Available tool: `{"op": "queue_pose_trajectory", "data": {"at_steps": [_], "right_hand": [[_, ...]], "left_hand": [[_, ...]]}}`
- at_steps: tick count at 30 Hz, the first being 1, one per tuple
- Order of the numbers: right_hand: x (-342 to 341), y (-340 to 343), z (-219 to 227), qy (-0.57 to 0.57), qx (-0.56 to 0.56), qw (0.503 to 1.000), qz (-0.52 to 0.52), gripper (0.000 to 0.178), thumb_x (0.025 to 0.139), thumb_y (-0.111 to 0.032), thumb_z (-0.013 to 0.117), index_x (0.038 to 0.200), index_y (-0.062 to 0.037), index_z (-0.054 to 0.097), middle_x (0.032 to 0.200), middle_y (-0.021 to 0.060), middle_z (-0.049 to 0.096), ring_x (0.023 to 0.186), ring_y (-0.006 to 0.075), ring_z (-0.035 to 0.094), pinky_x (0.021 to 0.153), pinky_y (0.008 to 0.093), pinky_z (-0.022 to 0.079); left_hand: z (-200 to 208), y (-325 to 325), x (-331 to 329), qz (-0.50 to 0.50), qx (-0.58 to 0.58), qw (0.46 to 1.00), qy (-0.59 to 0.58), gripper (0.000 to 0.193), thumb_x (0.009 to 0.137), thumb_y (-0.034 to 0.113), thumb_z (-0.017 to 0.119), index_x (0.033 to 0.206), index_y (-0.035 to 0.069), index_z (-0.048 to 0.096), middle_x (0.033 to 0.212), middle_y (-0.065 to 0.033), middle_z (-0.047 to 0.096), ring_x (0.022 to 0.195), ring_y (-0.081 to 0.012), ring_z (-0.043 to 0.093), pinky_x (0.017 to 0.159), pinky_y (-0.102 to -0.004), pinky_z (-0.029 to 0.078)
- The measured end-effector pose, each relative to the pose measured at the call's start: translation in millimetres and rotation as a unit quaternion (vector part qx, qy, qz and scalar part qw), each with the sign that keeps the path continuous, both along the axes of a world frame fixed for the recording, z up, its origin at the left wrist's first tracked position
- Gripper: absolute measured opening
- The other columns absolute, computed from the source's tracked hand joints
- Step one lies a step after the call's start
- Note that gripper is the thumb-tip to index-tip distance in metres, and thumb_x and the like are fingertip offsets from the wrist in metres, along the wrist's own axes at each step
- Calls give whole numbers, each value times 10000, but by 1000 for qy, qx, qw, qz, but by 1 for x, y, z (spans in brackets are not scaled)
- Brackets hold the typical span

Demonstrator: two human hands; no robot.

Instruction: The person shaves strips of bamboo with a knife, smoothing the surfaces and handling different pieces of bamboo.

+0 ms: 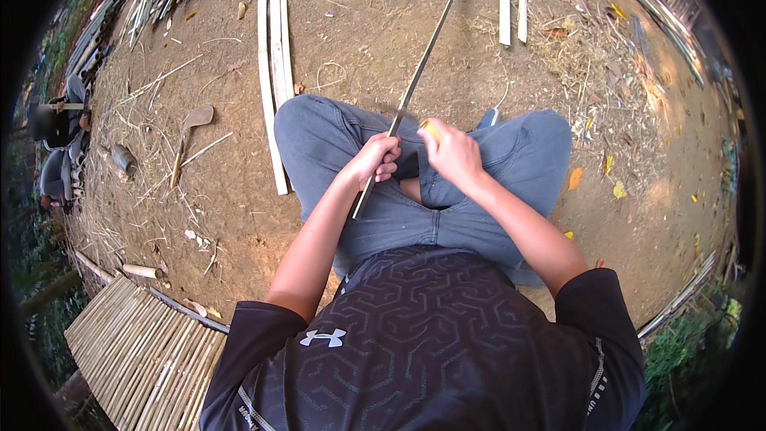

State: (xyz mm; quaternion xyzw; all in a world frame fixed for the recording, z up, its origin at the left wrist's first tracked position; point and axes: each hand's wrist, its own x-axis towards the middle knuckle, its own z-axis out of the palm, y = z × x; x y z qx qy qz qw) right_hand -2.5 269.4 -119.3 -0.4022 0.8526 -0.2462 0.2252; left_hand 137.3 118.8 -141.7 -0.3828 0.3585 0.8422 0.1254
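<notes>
Head view: you sit cross-legged on bare dirt. Split slats (pixel 275 72) lie at eleven o'clock, two more slats (pixel 511 0) at one o'clock, a woven mat (pixel 136 351) at eight, and another person (pixel 56 136) at nine. Nothing blocks the strip (pixel 415 80). Its long axis runs from your lap up toward twelve-thirty. Your left hand (pixel 375 161) is curled around it. Your right hand (pixel 451 152) is closed on a yellowish handle (pixel 431 129), just beside the strip.
</notes>
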Motion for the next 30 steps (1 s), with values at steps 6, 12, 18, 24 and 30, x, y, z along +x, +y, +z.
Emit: {"op": "queue_pose_trajectory", "data": {"at_steps": [6, 12, 18, 24, 30], "right_hand": [[0, 15, -11, 61, -41, 997, 30, 341, 1005, -395, 541, 1101, -81, 633, 914, 231, 716, 779, 432, 702, 655, 524, 564], [-3, 16, -15, 73, -76, 994, 35, 321, 1008, -374, 533, 1039, -74, 643, 791, 220, 704, 761, 433, 699, 635, 541, 557], [-6, 8, -9, 55, -94, 992, 60, 324, 1006, -365, 545, 1051, -60, 643, 799, 235, 699, 779, 425, 701, 657, 524, 560], [-28, -6, -20, 61, -5, 998, -10, 305, 1007, -365, 549, 1080, -80, 630, 809, 228, 699, 740, 422, 699, 621, 519, 561], [1, -2, -3, 40, -13, 999, 29, 293, 1004, -364, 551, 1071, -88, 623, 800, 195, 707, 698, 408, 699, 586, 508, 562]], "left_hand": [[-1, 1, -2, -10, -4, 1000, 2, 38, 905, 136, 490, 902, 153, 457, 604, 53, 372, 356, -51, 304, 296, -243, 243], [-1, 2, -2, -12, -6, 1000, 9, 89, 931, 157, 494, 861, 150, 439, 613, 52, 378, 360, -48, 304, 305, -238, 240], [2, 4, -3, -17, -26, 999, -9, 63, 918, 112, 482, 880, 137, 438, 611, 44, 381, 360, -52, 309, 309, -244, 249], [-1, 5, -3, -17, -32, 999, -4, 48, 913, 111, 482, 893, 132, 443, 602, 45, 371, 360, -54, 311, 312, -246, 239], [-3, 0, -1, 0, -13, 1000, -6, 61, 948, 146, 491, 900, 135, 454, 611, 49, 382, 358, -48, 302, 306, -244, 242]]}}
